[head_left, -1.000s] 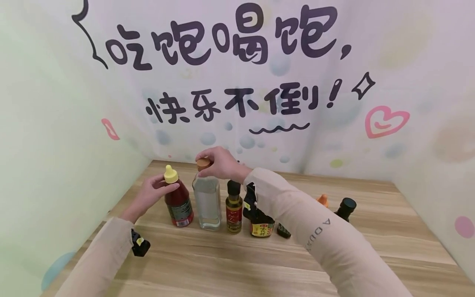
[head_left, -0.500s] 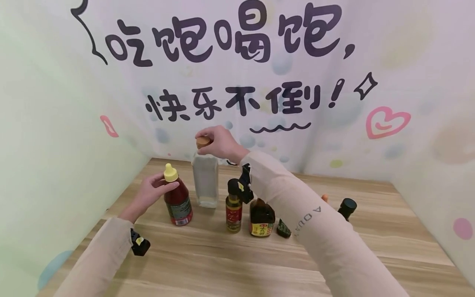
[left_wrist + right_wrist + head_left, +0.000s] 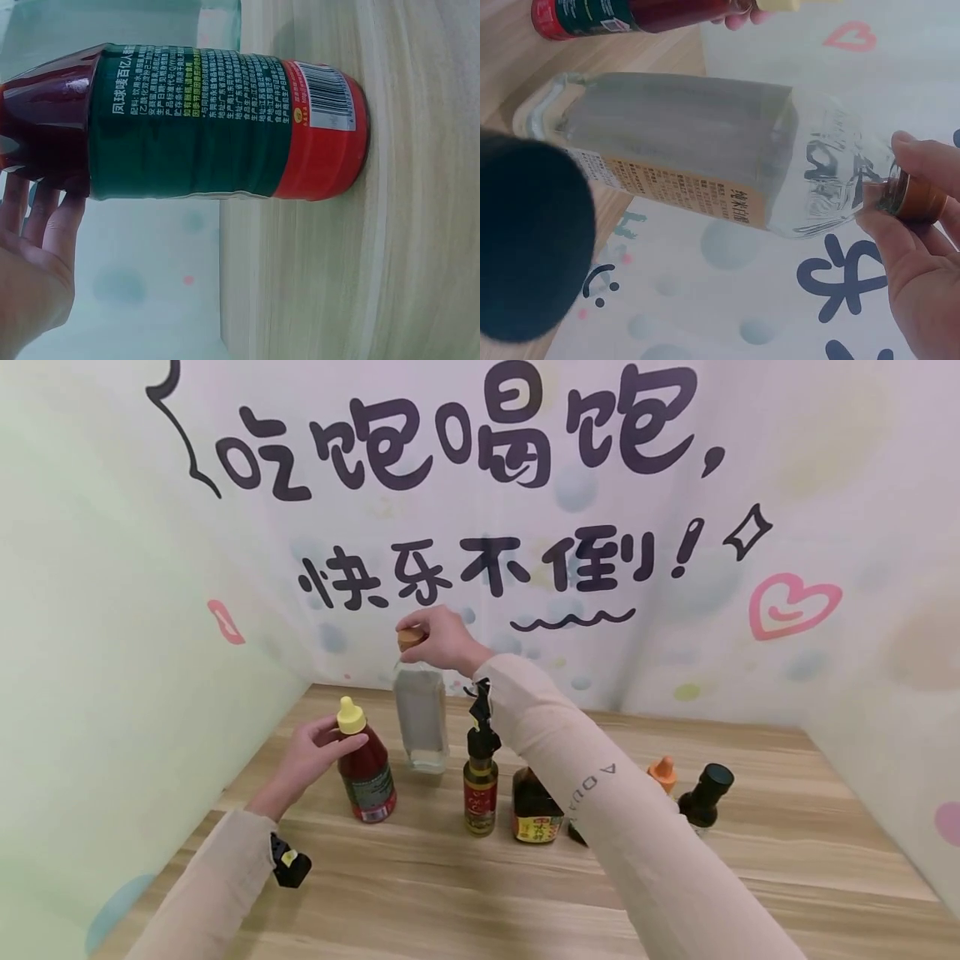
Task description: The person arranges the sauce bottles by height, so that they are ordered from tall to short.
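Observation:
My left hand (image 3: 306, 757) holds a dark red sauce bottle (image 3: 371, 789) with a yellow nozzle cap, thumb and fingers around its neck; the bottle stands upright on the table. In the left wrist view, the fingers of my left hand (image 3: 37, 262) touch the shoulder of the green-labelled sauce bottle (image 3: 187, 127). My right hand (image 3: 444, 641) pinches the brown cap (image 3: 409, 637) of a tall, square clear glass bottle (image 3: 422, 718). The right wrist view shows my right hand's (image 3: 922, 262) thumb and fingers around the cap (image 3: 921, 201) and neck of this glass bottle (image 3: 690, 112), which contains clear liquid.
Right of the glass bottle stand a small oil bottle (image 3: 480, 797) and a dark bottle with a yellow label (image 3: 536, 822). Farther right are an orange nozzle cap (image 3: 663, 771) and a black-capped bottle (image 3: 703, 797), partly behind my right sleeve. A printed curtain (image 3: 525, 685) backs the table.
My right hand has raised the glass bottle and moved it back from the row, toward the curtain. My left hand stays on the sauce bottle's neck.

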The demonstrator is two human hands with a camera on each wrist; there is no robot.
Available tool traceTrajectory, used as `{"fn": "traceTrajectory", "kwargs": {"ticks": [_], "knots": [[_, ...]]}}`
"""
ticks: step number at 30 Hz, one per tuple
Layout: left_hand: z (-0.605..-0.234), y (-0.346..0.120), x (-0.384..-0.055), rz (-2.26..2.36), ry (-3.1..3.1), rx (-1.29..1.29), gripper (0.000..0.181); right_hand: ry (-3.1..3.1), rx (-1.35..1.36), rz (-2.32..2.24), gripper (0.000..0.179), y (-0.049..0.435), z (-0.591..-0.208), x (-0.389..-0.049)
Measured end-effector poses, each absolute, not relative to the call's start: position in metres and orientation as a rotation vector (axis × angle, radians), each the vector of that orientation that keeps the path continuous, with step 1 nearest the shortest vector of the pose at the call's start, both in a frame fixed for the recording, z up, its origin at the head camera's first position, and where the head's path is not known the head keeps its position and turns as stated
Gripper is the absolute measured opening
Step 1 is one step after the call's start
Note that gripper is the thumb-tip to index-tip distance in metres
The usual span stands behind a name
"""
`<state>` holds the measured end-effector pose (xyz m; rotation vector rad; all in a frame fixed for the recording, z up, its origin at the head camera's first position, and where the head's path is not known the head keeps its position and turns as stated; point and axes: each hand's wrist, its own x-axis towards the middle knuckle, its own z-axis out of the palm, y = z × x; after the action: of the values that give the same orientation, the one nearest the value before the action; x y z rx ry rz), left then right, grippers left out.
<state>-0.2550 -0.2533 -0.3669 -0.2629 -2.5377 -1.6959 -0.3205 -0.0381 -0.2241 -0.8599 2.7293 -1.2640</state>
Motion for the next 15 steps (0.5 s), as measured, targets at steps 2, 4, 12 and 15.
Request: {"fn": "traceTrajectory", "kwargs": {"ticks": [2, 4, 12, 15], "knots": [[-0.368, -0.254, -0.254, -1.705, -2.537, -0.251, 0.052, 2.735, -0.86, -1.245, 0.039, -0.043, -0.227, -0.324], [-0.368, -0.254, -0.253, -1.709, -2.535, -0.246, 0.053, 2.742, -0.853, -1.235, 0.039, -0.046, -0.23, -0.328], [-0.37, -0.256, -0.254, -1.737, -2.508, -0.267, 0.051, 2.753, -0.855, -1.275, 0.038, -0.057, -0.239, -0.337], [-0.37, -0.255, -0.254, -1.74, -2.51, -0.276, 0.05, 2.756, -0.846, -1.288, 0.039, -0.059, -0.243, -0.341]]}}
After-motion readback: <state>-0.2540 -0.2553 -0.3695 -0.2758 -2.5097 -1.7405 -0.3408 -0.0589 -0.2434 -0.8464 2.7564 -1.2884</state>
